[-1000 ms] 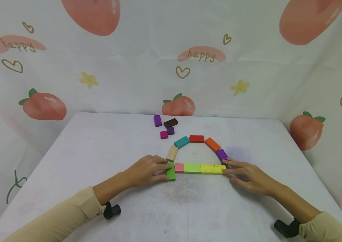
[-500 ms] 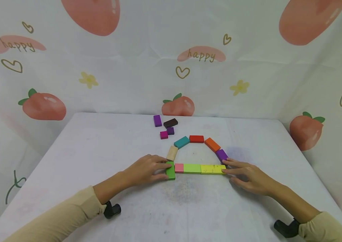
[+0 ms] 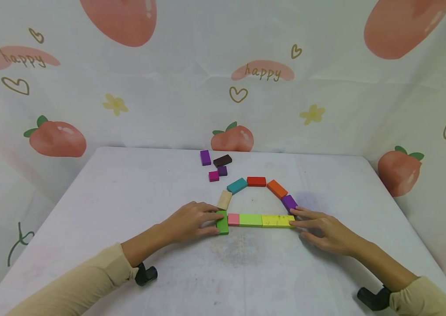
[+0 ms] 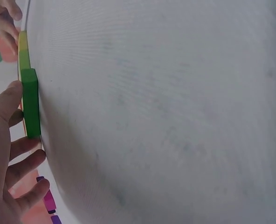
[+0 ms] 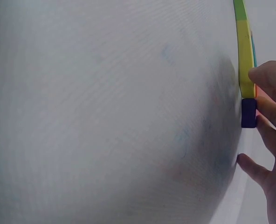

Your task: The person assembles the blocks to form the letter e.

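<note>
My left hand (image 3: 199,223) holds a green block (image 3: 222,223) at the left end of a straight row, its thumb and fingers placed along the block. A pink block (image 3: 233,219), a light green block (image 3: 251,220) and a yellow block (image 3: 277,221) continue that row rightward. Extended fingers of my right hand (image 3: 325,230) touch the yellow block's right end and a purple block (image 3: 289,203). Above the row, a beige block (image 3: 224,200), a teal block (image 3: 237,186), a red block (image 3: 256,181) and an orange block (image 3: 277,188) form an arch with the purple one.
Behind the arch lie loose blocks: a purple one (image 3: 205,157), a black one (image 3: 223,160), a dark purple one (image 3: 222,170) and a magenta one (image 3: 214,176). All rest on a white table (image 3: 148,175) before a fruit-printed curtain (image 3: 183,96).
The green block has shifted slightly away from me, closer to the beige block, within the first half second. Both hands have stayed nearly still.
</note>
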Tool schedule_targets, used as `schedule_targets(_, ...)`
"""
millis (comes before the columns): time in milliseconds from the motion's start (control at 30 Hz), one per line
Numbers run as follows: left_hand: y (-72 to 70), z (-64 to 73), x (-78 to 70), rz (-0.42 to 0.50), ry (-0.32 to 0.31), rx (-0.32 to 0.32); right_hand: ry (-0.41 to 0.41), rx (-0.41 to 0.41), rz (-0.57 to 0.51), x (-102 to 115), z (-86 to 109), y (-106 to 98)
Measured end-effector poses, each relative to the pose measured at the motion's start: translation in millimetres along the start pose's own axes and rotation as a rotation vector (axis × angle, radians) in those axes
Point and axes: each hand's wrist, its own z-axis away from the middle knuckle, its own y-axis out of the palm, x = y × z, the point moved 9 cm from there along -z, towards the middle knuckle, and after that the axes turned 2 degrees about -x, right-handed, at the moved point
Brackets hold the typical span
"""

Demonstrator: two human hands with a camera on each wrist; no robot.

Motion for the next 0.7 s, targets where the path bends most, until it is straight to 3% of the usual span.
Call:
schedule_targets(133,-5.8,0.0,1.1,0.009,-0.001,-0.03,0.001,0.002,-0.003,-1,0.0,0)
schedule_targets(267,-16.9,-4.0,9.6,0.036,-0.024,-0.104,0.006,0.007,-0.012,-1,0.0,0)
schedule_targets(533,-45.0,-26.2,56.3,0.089,-0.188,-0.288,0.01,0.011,-0.024,-3,0.1,2)
schedule_targets(700,-55.1,-41.6,85.8,0.165,-0.311,-0.348,0.002,0.004,-0.011,-3,0.5,1)
